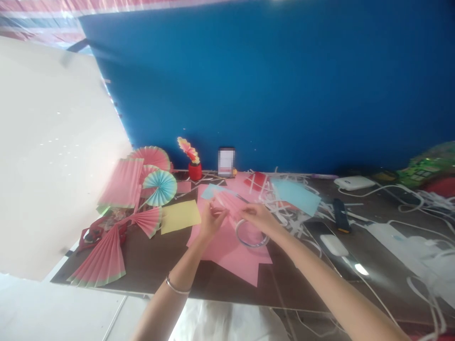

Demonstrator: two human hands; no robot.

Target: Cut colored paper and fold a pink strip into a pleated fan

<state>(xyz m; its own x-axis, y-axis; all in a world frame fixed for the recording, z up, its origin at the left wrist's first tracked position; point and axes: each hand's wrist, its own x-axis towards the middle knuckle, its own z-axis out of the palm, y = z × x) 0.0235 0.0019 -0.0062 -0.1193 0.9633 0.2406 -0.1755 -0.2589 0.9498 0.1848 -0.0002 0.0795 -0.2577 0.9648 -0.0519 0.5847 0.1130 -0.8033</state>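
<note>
Between my hands is a piece of pink pleated paper [230, 202], its folds running lengthwise. My left hand [211, 221] is closed in a pinch at its left side, with the fingertips curled. My right hand [259, 216] pinches the paper's right side, fingers pressed together. Just below my right hand, a clear roll of tape [239, 233] rests over the pink sheets [227, 251] on the table. A light blue sheet [210, 190] lies partly beneath the pleated paper. To the left of my left hand is a yellow sheet [181, 216].
Pleated paper fans [103, 260] and a blue rosette [160, 187] fill the left side. At the back stand a red pot [195, 171] and a phone [226, 162]. White paper strips [289, 222], a blue sheet [297, 196] and cables [421, 222] are on the right.
</note>
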